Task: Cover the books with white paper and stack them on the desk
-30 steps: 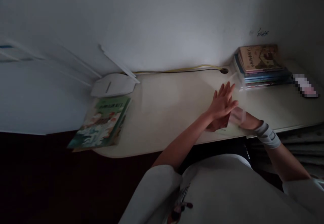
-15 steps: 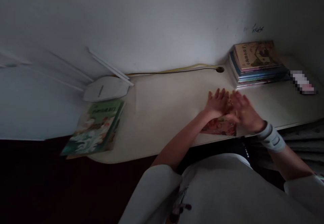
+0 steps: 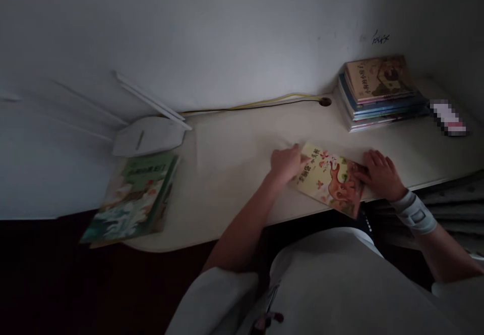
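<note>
A picture book (image 3: 325, 176) with a pale yellow and orange cover and a reddish cartoon animal lies askew near the desk's front edge. My left hand (image 3: 286, 163) is closed on its left edge, fingers curled and thumb on the cover. At the book's right end is my right hand (image 3: 383, 176), its fingers stretched out over the desk and its thumb touching the cover's edge. A grey wristband (image 3: 415, 214) is on my right wrist.
A stack of books (image 3: 381, 95) stands against the wall at the back right, beside a pixelated phone-like object (image 3: 449, 118). To the left sit a white router (image 3: 149, 135) with antennas and green-covered books (image 3: 130, 199) overhanging the desk's (image 3: 227, 188) edge. Cables (image 3: 257, 105) run along the wall.
My hands have moved apart from the middle of the book. The left went to its left edge and took hold; the right slid right. The book has turned and its cover shows.
</note>
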Demonstrator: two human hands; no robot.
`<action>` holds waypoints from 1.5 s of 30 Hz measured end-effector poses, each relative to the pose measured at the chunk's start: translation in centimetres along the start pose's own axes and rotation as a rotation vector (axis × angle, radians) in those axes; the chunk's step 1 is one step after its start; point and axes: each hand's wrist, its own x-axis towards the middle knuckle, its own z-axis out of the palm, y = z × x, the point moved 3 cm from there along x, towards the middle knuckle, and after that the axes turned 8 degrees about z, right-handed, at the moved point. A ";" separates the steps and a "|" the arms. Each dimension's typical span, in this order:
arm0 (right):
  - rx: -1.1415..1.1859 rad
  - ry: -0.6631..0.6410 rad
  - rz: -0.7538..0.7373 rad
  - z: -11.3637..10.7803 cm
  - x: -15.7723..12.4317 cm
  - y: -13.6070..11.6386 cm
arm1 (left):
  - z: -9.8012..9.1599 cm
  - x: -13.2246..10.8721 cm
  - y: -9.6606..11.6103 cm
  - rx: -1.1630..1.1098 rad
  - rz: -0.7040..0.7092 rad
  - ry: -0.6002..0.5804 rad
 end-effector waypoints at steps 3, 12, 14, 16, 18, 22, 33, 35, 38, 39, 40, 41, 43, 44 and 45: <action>0.061 0.014 0.042 0.4 1.8 -0.2 | -0.2 -0.7 -2.8 -0.121 -0.107 -0.054; 0.250 -0.012 0.158 0.9 5.7 -1.8 | 0.7 -0.8 -5.9 -0.487 -0.156 0.126; 0.309 -0.029 0.178 1.0 6.2 -1.5 | 1.2 -0.8 -6.3 -0.591 -0.137 0.166; 0.359 -0.053 0.203 1.0 6.7 -1.2 | 1.6 -0.9 -6.6 -0.645 -0.121 0.202; 0.377 -0.117 0.242 0.9 7.2 -0.8 | 1.9 -1.0 -6.8 -0.654 -0.098 0.205; 0.354 -0.276 0.218 0.3 7.9 -0.7 | 2.0 -1.2 -7.1 -0.636 -0.042 0.162; 0.419 -0.238 0.155 0.1 10.8 -4.3 | 1.8 -1.9 -8.5 -0.572 -0.127 0.224; 0.344 -0.230 0.178 0.1 11.0 -4.9 | 1.8 -2.0 -8.7 -0.560 -0.148 0.227; 0.229 -0.217 0.175 0.0 10.9 -6.0 | 1.6 -1.9 -8.7 -0.535 -0.167 0.226; 0.192 -0.208 0.160 0.0 10.9 -6.3 | 1.6 -1.9 -8.6 -0.518 -0.175 0.226; 0.157 -0.195 0.142 0.0 10.8 -6.7 | 1.5 -1.8 -8.5 -0.497 -0.188 0.226; 0.124 -0.183 0.122 0.0 10.7 -6.9 | 1.4 -1.7 -8.4 -0.475 -0.206 0.223; 0.071 -0.169 0.094 0.0 10.6 -7.3 | 1.3 -1.6 -8.1 -0.430 -0.254 0.204; 0.052 -0.163 0.090 0.1 10.5 -7.4 | 1.2 -1.6 -8.0 -0.404 -0.277 0.189; 0.039 -0.160 0.088 0.1 10.5 -7.5 | 1.1 -1.6 -7.7 -0.371 -0.295 0.175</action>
